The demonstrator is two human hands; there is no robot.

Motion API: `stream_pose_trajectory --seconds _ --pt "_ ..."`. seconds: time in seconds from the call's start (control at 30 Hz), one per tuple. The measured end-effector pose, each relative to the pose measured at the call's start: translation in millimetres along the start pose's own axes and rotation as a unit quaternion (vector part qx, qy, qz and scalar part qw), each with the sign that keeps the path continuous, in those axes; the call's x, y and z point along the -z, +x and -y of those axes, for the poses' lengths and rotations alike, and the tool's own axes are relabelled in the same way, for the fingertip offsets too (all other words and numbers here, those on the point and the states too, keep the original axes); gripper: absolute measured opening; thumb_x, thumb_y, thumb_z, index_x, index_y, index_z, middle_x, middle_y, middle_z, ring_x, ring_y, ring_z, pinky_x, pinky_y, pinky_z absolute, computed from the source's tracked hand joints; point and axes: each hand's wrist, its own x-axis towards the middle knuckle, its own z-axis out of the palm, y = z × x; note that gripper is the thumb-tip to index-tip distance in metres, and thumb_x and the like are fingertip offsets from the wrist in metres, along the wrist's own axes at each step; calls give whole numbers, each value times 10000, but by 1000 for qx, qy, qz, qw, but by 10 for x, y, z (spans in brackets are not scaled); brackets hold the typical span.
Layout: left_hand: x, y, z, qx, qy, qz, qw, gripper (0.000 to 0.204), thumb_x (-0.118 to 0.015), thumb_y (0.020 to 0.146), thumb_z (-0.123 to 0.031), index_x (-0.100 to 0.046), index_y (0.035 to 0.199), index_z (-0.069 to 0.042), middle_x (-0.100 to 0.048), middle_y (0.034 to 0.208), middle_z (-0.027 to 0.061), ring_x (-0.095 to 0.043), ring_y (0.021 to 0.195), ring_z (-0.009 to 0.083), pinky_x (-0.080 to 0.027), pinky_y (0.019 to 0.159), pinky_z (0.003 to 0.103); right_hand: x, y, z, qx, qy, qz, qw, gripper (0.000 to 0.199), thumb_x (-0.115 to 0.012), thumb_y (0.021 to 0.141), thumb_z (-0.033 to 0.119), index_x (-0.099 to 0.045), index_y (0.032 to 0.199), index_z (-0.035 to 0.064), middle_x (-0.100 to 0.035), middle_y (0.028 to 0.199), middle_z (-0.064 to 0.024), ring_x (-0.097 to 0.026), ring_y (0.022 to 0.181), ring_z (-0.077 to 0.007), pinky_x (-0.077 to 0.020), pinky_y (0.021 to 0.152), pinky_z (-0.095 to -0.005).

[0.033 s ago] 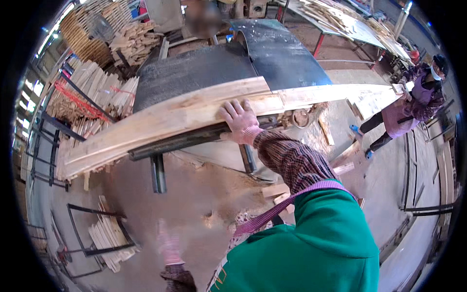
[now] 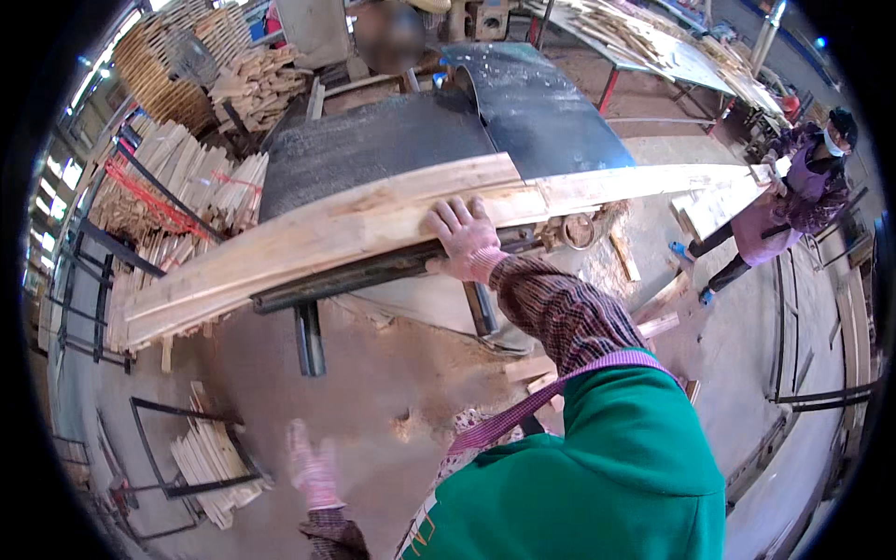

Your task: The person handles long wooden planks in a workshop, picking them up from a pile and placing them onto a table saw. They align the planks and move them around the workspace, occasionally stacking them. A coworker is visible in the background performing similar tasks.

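Handling is standing unfinished: boards (image 2: 336,229) are lying along the table (image 2: 373,140), right hand (image 2: 466,245) resting on them, clamping unclear, left hand (image 2: 313,464) hanging empty, fingers open.

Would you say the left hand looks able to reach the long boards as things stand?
Probably yes: the left hand looks empty, and nothing covers the boards left of the right hand.

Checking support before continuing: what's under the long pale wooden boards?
Below the long pale wooden boards show a dark metal rail and two dark metal legs. The boards' underside itself is hidden from view.
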Motion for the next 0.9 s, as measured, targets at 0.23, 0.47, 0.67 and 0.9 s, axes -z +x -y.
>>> stream_pose_trajectory --seconds 0.23,0.47,0.67,0.9 --pt "1133 1287 255 -85 150 -57 983 819 -808 865 -179 -479 1605 -56 -424 1693 184 -410 1549 373 -358 1277 452 20 359 377 -144 37 25 989 755 -527 1026 629 -476 1575 113 -369 1721 -161 -272 1627 -375 -182 1306 -586" --pt "2106 2671 509 -233 278 -39 931 934 -848 777 -396 -494 1589 -100 -374 1713 182 -355 1566 423 -354 1274 487 296 1024 1540 -300 -123 80 943 360 -505 1097 410 -752 1305 249 -691 1399 -67 -617 1342 -289 -484 1093 -522" --pt "2679 3955 655 -272 408 39 870 1117 -852 760 -588 -387 1680 -160 -227 1788 174 -231 1636 409 -227 1322 539 204 1782 3365 -233 50 0 971 769 -480 1055 638 -427 1650 154 -331 1755 -150 -261 1625 -409 -143 1288 -685" --pt "2610 5822 440 -306 444 155 827 1292 -895 696 -606 -260 1728 -159 -181 1801 183 -205 1653 375 -268 1313 516 27 1819 3388 -251 67 6 966 929 -493 1009 741 -353 1692 128 -259 1788 -145 -170 1660 -389 -79 1318 -635"
